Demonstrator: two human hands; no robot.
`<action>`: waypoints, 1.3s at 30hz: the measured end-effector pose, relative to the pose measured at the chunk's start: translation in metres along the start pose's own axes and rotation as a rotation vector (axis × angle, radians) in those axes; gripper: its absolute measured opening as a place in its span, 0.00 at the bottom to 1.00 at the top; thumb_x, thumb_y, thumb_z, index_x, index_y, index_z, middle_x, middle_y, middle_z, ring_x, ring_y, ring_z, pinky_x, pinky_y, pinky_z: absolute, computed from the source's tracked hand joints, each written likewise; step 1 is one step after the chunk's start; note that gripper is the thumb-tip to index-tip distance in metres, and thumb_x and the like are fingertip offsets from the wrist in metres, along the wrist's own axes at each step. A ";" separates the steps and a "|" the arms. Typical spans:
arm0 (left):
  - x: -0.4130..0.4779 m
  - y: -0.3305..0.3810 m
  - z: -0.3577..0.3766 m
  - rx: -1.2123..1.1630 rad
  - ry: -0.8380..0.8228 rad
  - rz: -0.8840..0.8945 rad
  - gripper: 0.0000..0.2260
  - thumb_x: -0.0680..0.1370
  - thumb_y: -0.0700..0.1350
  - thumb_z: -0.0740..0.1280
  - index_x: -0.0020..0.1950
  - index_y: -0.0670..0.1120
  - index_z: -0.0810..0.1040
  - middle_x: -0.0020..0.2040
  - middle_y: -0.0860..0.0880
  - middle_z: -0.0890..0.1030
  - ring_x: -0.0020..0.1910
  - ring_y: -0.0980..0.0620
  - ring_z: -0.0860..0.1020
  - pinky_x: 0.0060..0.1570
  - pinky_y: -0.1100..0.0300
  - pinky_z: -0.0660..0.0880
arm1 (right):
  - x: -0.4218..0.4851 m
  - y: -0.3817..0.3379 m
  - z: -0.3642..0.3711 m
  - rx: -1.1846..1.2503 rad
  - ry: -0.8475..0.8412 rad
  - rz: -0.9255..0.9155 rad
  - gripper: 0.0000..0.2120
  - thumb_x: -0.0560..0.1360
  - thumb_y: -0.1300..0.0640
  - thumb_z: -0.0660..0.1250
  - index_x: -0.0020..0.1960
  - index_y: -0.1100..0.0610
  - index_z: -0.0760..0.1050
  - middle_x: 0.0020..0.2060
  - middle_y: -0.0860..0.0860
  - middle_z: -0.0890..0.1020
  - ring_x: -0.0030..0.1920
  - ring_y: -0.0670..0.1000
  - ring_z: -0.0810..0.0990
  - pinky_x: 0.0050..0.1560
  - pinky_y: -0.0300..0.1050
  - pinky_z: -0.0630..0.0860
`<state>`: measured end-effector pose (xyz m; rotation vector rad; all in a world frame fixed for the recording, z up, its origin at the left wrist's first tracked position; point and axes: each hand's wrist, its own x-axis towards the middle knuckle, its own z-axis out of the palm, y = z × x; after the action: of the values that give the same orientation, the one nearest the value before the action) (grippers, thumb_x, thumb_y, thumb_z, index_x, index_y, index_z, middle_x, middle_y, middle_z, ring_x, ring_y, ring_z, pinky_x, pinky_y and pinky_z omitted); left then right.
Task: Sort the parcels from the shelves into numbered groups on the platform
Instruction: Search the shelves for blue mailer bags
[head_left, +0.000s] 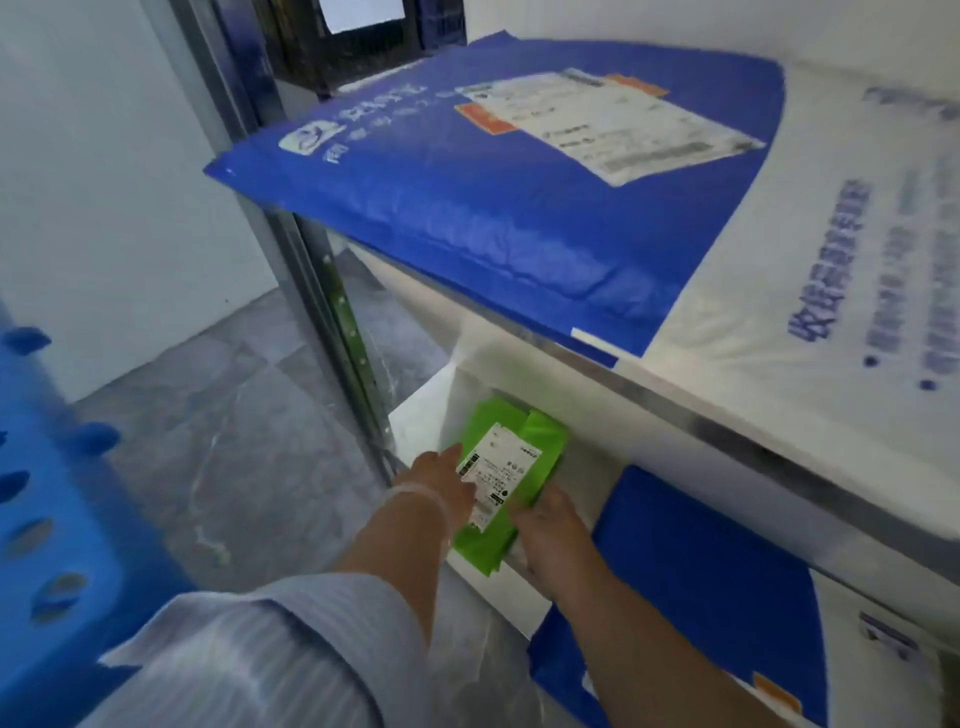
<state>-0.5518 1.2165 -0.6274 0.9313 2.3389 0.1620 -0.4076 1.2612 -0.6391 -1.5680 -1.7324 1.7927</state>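
Note:
A small green parcel (540, 441) with a white label lies on the lower shelf (431, 405), near its left end. My left hand (441, 480) grips the parcel's left edge, with the thumb on the label. My right hand (550, 525) holds the parcel's near right corner from below. Both arms reach forward and down under the upper shelf. A large blue padded mailer (467, 208) with a white label rests on the upper shelf (779, 447), beside a white bag (831, 260) printed with blue text.
A blue parcel (701, 561) lies on the lower shelf right of the green one. The shelf's metal upright (322, 291) stands at the left. A blue perforated plastic platform (47, 493) fills the left edge. Grey floor lies between.

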 end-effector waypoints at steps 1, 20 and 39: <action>0.006 -0.001 0.005 -0.038 -0.010 -0.009 0.28 0.80 0.51 0.61 0.78 0.54 0.54 0.71 0.46 0.68 0.68 0.44 0.70 0.67 0.50 0.69 | 0.007 0.005 0.002 0.018 0.003 0.011 0.15 0.77 0.56 0.66 0.63 0.54 0.73 0.55 0.51 0.81 0.48 0.46 0.79 0.33 0.30 0.71; -0.013 0.003 0.001 -0.477 -0.051 -0.121 0.30 0.76 0.40 0.67 0.74 0.56 0.59 0.64 0.45 0.76 0.55 0.45 0.78 0.55 0.54 0.78 | -0.003 -0.004 -0.001 0.180 0.031 0.095 0.11 0.75 0.66 0.62 0.49 0.53 0.78 0.45 0.53 0.83 0.47 0.54 0.82 0.51 0.53 0.80; -0.322 0.044 -0.077 -0.822 0.110 -0.187 0.26 0.77 0.37 0.64 0.72 0.56 0.65 0.50 0.49 0.77 0.42 0.52 0.76 0.33 0.70 0.72 | -0.275 -0.094 -0.094 -0.027 -0.073 -0.093 0.20 0.70 0.57 0.71 0.57 0.37 0.76 0.51 0.41 0.82 0.52 0.46 0.80 0.56 0.50 0.78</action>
<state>-0.3876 1.0453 -0.3917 0.2955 2.1189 1.0214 -0.2680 1.1423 -0.3947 -1.4238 -1.8376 1.8099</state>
